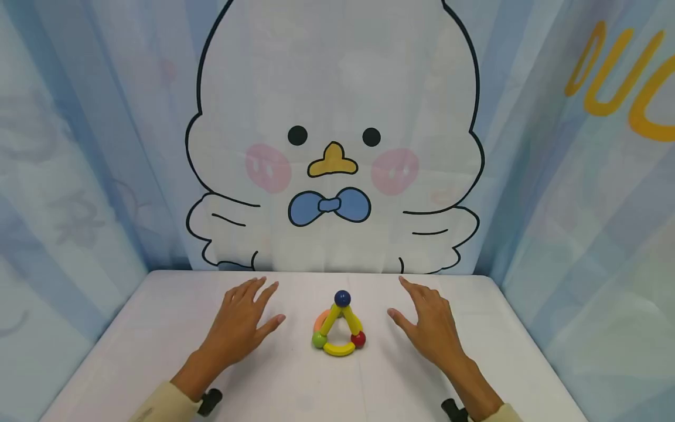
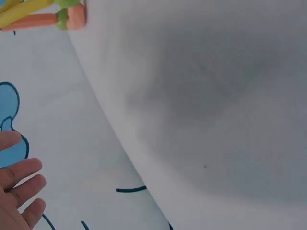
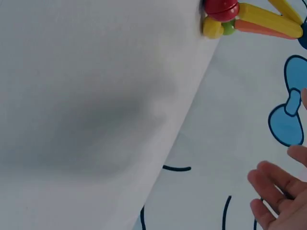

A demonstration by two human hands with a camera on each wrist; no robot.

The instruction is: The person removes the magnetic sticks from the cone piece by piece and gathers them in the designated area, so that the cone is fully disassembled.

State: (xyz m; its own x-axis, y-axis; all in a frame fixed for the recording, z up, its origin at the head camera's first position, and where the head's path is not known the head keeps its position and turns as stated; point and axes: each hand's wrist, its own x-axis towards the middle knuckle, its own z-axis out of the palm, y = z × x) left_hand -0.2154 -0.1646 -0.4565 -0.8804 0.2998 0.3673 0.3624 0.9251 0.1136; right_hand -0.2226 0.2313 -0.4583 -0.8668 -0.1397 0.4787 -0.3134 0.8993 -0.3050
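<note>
A small pyramid of coloured rods and balls stands on the white table between the two hands. Its top is a blue ball, with a green ball at the lower left and a red ball at the lower right. Yellow rods slope up to the blue one, and an orange curved piece shows behind. To its left, the left hand hovers with fingers spread, holding nothing. On the other side the right hand is likewise spread and holds nothing. Both hands are apart from the pyramid.
The white table ends at a hanging cloth printed with a cartoon bird. Blue-and-white curtains close off both sides. A dark wrist camera mount sits at the left cuff, another at the right.
</note>
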